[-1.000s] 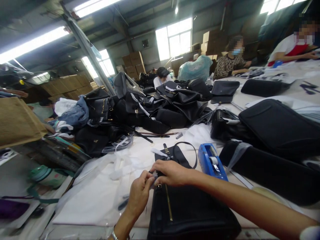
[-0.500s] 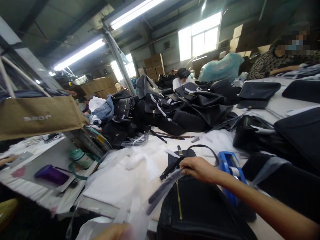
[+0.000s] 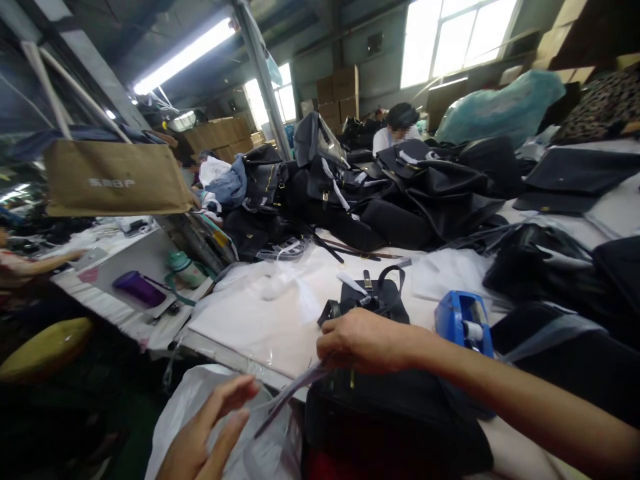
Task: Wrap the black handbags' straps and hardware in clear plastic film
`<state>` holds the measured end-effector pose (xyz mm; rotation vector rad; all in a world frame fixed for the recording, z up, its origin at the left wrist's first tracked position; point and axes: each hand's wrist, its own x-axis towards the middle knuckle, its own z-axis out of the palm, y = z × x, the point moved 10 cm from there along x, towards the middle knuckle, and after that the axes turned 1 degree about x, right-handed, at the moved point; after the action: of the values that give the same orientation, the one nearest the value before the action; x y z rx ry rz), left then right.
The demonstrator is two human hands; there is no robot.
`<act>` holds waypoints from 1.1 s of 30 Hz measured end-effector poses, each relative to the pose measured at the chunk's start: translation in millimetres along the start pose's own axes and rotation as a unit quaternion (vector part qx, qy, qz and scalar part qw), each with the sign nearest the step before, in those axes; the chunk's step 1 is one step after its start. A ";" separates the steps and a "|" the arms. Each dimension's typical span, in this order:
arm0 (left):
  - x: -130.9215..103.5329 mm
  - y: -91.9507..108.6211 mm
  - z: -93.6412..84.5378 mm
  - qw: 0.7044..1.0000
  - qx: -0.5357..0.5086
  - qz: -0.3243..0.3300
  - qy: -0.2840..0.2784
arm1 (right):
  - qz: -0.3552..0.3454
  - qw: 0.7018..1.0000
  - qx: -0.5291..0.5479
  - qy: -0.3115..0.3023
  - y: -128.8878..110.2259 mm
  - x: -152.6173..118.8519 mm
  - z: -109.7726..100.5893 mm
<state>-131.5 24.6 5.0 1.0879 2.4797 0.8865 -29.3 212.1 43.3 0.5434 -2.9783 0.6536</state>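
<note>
A black bag (image 3: 395, 420) with a gold zip lies at the table's front edge, its top part covered by my right hand (image 3: 367, 340). That hand is closed on a dark strap (image 3: 293, 395) that looks wrapped in clear film and hangs down to the left. My left hand (image 3: 213, 423) is open, thumb and fingers apart, just left of the strap's lower end and apart from it. Beneath it is a white plastic bag (image 3: 175, 407). Beyond my right hand lies the bag's black flap (image 3: 400, 308) with a buckled strap (image 3: 368, 280).
A blue tape dispenser (image 3: 453, 317) stands right of the bag. Black bags (image 3: 440, 187) are heaped at the back, and more lie at the right. A brown paper-like bag (image 3: 117, 180) hangs at the left above a purple bottle (image 3: 137, 288). A person (image 3: 395, 137) sits beyond the heap.
My right hand has moved left and nearer with the strap. My left hand has come up into view, open. The view has swung left.
</note>
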 end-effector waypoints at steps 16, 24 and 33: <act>-64.5 -6.7 84.8 0.921 -0.302 -0.156 -0.190 | -0.017 0.979 0.115 -0.167 -13.6 35.9 57.8; -83.8 -8.5 101.9 0.907 -0.354 -0.192 -0.124 | -0.095 0.983 -0.008 -0.154 -69.0 51.7 80.5; -60.4 -16.6 92.3 0.943 -0.300 -0.143 0.012 | -0.048 0.987 -0.039 -0.146 -48.8 52.0 71.4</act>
<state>-55.5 10.0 -75.5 0.4972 2.0746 1.4243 -58.9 124.0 3.8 0.8368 -3.2025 0.4853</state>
